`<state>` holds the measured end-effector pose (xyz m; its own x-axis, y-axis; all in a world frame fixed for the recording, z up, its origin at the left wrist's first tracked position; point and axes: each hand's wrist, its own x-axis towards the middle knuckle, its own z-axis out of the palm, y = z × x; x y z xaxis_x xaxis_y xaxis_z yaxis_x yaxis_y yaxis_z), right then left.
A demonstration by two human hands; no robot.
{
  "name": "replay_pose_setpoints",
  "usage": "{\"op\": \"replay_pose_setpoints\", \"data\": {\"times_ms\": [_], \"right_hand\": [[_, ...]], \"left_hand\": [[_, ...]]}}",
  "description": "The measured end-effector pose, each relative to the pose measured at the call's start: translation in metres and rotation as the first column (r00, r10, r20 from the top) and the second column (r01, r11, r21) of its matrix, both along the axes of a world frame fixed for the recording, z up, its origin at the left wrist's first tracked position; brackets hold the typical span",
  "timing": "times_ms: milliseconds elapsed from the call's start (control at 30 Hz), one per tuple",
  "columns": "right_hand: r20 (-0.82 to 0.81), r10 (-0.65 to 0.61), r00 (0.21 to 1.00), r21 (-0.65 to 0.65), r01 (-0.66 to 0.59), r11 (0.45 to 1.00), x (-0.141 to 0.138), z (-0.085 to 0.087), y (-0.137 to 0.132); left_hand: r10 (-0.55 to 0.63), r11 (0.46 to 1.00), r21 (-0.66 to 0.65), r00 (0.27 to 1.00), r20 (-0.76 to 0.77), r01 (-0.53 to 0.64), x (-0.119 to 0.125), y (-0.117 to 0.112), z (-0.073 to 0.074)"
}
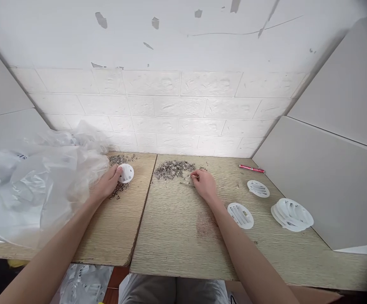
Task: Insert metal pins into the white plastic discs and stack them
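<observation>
On the wooden desk (177, 228), the left hand (109, 182) holds a small round white plastic part (126, 173) at its edge, fingers clamped on it, beside a scatter of small grey metal pieces (117, 159) and a crumpled clear plastic bag (34, 185). The right hand (205, 183) rests at the near edge of a larger heap of small grey metal pieces (172, 169), fingertips pinched together; whether a piece is between them cannot be told. Judged from this, the step in hand is picking one metal piece for the held part. The next move calls for a fine pinch on a single piece and carrying it left to the part. Three further white round slotted parts (240, 215) (258, 188) (292, 214) lie to the right, near a red pen (251, 169).
</observation>
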<state>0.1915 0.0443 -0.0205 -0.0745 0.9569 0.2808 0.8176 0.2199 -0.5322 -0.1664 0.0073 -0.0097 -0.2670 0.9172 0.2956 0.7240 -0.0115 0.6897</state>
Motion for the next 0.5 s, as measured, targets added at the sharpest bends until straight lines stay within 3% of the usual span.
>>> {"op": "replay_pose_setpoints", "data": {"times_ms": [67,233,500], "right_hand": [[-0.003,-0.001,1.0,-0.003,0.001,1.0,0.0,0.001,-0.001],[0.006,-0.009,1.0,-0.019,0.009,1.0,-0.001,0.005,-0.002],[0.004,-0.002,1.0,-0.035,0.002,0.999,-0.003,0.006,-0.003]], "left_hand": [[-0.033,0.999,-0.026,0.997,-0.065,0.031,0.01,-0.006,0.003],[0.092,0.995,0.029,0.995,-0.029,-0.091,0.032,-0.005,0.004],[0.156,0.988,0.004,0.987,-0.029,-0.156,0.04,0.001,0.001]]}}
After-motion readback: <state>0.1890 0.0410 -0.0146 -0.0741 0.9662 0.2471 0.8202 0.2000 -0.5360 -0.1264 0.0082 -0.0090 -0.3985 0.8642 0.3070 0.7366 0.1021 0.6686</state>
